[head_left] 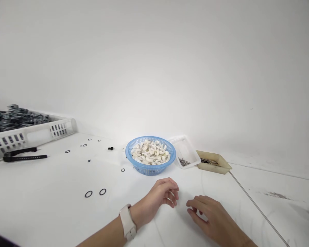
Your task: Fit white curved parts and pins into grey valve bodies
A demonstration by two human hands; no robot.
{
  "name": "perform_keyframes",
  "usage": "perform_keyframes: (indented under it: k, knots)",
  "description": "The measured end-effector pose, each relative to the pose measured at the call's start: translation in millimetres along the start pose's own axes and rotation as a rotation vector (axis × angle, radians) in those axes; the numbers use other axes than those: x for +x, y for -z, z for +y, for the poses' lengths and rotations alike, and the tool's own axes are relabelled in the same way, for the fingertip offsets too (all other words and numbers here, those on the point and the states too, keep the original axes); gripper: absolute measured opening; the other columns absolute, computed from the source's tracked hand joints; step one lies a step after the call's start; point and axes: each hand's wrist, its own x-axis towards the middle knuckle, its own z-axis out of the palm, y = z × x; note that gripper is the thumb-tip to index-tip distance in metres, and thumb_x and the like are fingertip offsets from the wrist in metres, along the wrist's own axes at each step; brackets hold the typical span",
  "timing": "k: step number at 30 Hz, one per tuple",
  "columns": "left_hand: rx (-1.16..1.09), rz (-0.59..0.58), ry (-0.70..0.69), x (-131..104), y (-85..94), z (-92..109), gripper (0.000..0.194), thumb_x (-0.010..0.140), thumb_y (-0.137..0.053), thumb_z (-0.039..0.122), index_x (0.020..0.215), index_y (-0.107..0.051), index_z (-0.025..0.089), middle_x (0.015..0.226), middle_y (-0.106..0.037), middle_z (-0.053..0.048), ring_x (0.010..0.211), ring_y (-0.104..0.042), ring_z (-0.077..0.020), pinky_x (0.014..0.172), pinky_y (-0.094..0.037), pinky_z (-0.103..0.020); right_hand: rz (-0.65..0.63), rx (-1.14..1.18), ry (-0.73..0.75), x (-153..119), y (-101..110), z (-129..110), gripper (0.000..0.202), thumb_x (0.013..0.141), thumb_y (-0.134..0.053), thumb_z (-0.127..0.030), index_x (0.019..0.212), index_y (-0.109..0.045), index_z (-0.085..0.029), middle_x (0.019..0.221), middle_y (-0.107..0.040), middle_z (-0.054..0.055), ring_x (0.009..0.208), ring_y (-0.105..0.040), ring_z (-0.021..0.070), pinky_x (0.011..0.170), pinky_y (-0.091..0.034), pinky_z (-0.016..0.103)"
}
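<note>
My left hand (161, 196) hovers above the white tabletop with its fingers loosely curled and apart, holding nothing. To its right, my right hand (208, 213) is also empty, thumb and fingers parted, and a gap separates the two hands. Just beyond them stands a blue plastic basket (149, 169) heaped with white curved plastic pieces (150, 152). Beside the basket on the right, a small white tray (180, 147) holds several thin metal pins (184, 162). A beige bin (225, 163) with dark, slender items adjoins that tray.
At the far left, a white slotted crate (38, 133) is piled with dark grey parts (15, 118). A black watch strap (28, 157) lies in front of it. Several black rings, including one ring (102, 191), are scattered left of the basket. A thin rod (257, 207) runs along the right.
</note>
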Motion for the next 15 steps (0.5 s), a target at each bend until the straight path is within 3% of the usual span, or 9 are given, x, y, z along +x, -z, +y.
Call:
perform_keyframes:
  k: [8,15]
  knots:
    - [0.025,-0.009,-0.005,-2.7,-3.8,4.5,0.029,0.076,-0.069,0.043,0.077,-0.058,0.016,0.076,-0.062,-0.005,0.063,-0.057,-0.0151,0.066,-0.046,-0.029,0.069,0.042,0.003,-1.5,-17.4,20.3,0.023,0.101,-0.046,-0.027,0.097,-0.069,-0.027,0.077,-0.069,0.002,0.067,-0.066,0.0193,0.064,-0.052,0.031]
    - [0.063,-0.256,0.049,-18.6,-9.2,17.0,0.035,0.071,-0.08,0.047,0.08,-0.069,0.014,0.075,-0.065,-0.009,0.061,-0.058,-0.0173,0.069,-0.048,-0.031,0.078,0.158,-0.089,2.1,-21.1,46.4,0.024,0.098,-0.047,-0.035,0.093,-0.07,-0.032,0.074,-0.071,0.003,0.061,-0.067,0.023,0.059,-0.056,0.035]
